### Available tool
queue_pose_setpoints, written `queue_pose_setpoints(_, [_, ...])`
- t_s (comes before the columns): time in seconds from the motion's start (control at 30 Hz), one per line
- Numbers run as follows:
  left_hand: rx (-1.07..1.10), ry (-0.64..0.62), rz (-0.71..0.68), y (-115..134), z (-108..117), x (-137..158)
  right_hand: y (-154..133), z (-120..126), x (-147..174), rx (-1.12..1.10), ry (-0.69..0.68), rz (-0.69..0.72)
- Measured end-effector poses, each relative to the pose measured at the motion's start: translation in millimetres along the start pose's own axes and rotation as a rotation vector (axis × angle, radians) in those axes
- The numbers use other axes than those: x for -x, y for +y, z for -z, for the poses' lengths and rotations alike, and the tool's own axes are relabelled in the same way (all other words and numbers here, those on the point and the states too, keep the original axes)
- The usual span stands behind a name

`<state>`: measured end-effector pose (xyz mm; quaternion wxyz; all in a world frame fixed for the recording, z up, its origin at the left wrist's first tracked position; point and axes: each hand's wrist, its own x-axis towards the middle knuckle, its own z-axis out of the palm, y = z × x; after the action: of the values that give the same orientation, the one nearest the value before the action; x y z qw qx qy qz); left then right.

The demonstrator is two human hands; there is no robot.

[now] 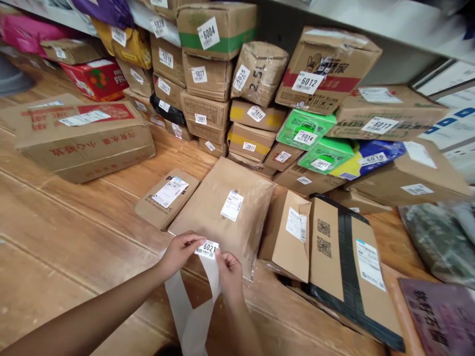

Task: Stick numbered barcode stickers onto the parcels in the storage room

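Observation:
A white sticker label [208, 249] printed 6021 is stretched between my two hands, at the top of a long backing strip [193, 321] that hangs down in a loop. My left hand [181, 253] pinches the label's left end between thumb and fingers. At its right edge my right hand [229, 271] is closed on the same label. Just beyond them lies a large flat brown parcel [237, 198] in clear plastic, with a white shipping label [232, 205] on it. To its left rests a smaller brown parcel [166, 198], also with a shipping label.
Numbered boxes [208, 79] are stacked along the shelf at the back. A big carton [85, 143] with red print sits at left. On the right are an open-flapped box [285, 237], a black-taped carton [334, 257] and a purple package [438, 316]. Underneath is wooden flooring [74, 237].

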<state>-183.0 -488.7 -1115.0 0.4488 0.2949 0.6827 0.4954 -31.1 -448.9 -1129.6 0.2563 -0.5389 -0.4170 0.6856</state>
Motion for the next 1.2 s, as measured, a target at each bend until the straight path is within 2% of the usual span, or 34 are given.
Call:
queue_pose_setpoints(0.07, [-0.027, 0.124, -0.008, -10.9, 13.3, 2.1, 9.2, 4.1, 1.8, 0.073, 0.054, 0.015])
queue_pose_setpoints(0.17, [-0.087, 0.339, -0.027, -31.3, 58.9, 5.3, 21.0, 17.2, 8.5, 0.126, 0.088, 0.007])
queue_pose_setpoints(0.3, [-0.198, 0.491, -0.026, -54.7, 128.8, 4.2, 30.0, 36.8, 18.6, 0.061, 0.073, -0.066])
queue_pose_setpoints(0.4, [-0.217, 0.561, 0.053, -68.6, 151.9, -9.0, 31.7, 40.4, 23.2, -0.013, 0.012, -0.114])
queue_pose_setpoints(0.53, [-0.249, 0.641, 0.166, -82.4, 149.5, -30.4, 34.7, 31.9, 24.4, 0.006, -0.004, -0.098])
queue_pose_setpoints(0.63, [-0.302, 0.733, 0.217, -86.7, 144.1, -35.4, 43.8, 25.9, 24.5, 0.008, -0.036, -0.118])
queue_pose_setpoints(0.87, [-0.412, 0.83, 0.166, -81.0, 132.5, -28.0, 63.7, 19.0, 29.7, -0.054, -0.069, -0.173])
queue_pose_setpoints(1.03, [-0.457, 0.912, 0.152, -76.5, 126.7, -30.2, 56.8, 11.8, 34.6, -0.035, -0.059, -0.161])
queue_pose_setpoints(1.2, [-0.451, 0.992, 0.266, -78.2, 131.4, -30.0, 46.9, 12.7, 34.4, -0.036, -0.074, -0.132])
